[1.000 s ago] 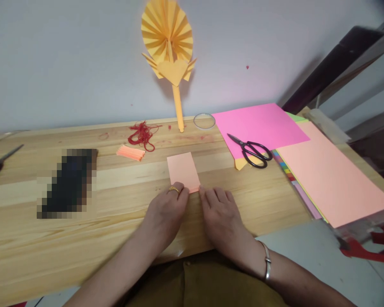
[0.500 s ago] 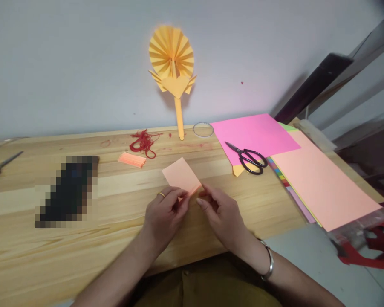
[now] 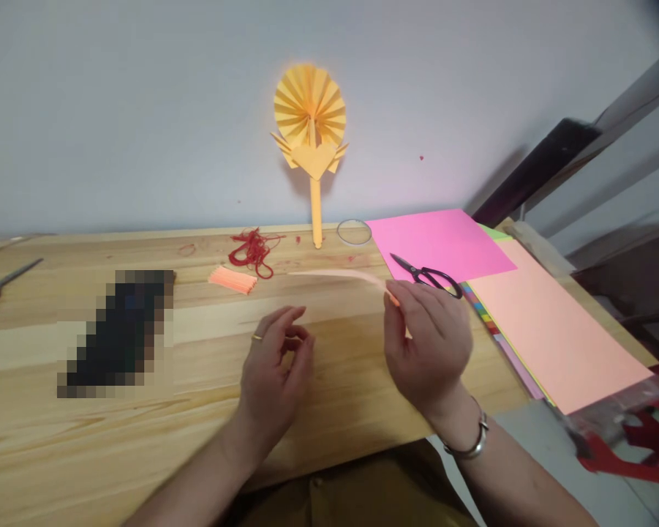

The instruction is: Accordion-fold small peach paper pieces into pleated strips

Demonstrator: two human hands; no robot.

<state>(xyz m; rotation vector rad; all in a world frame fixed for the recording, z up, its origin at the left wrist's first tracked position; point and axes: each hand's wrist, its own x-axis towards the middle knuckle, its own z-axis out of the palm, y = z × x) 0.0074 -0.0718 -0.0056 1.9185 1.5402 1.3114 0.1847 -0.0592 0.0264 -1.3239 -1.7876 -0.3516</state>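
Observation:
My right hand (image 3: 428,338) pinches one folded end of a peach sheet of paper (image 3: 340,274), lifted above the table and seen almost edge-on. The sheet bends to the left as a thin curve. My left hand (image 3: 277,359) is apart from the paper, fingers curled loosely with gaps between them and nothing in them. Behind it lies a pleated orange paper strip (image 3: 232,279), beside a tangle of red thread (image 3: 251,251). Black-handled scissors (image 3: 428,276) lie just behind my right hand, which covers a little of them.
A yellow paper fan (image 3: 310,106) with a heart leans on the wall. Pink paper (image 3: 444,241) and a peach paper stack (image 3: 559,322) lie right. A wire ring (image 3: 354,232), a blurred dark object (image 3: 121,333), other scissors (image 3: 5,287) and a red stool (image 3: 625,446) are around.
My right hand has moved right and up, turning the peach paper from face-up to nearly edge-on. My left hand has let go of it and its fingers have loosened.

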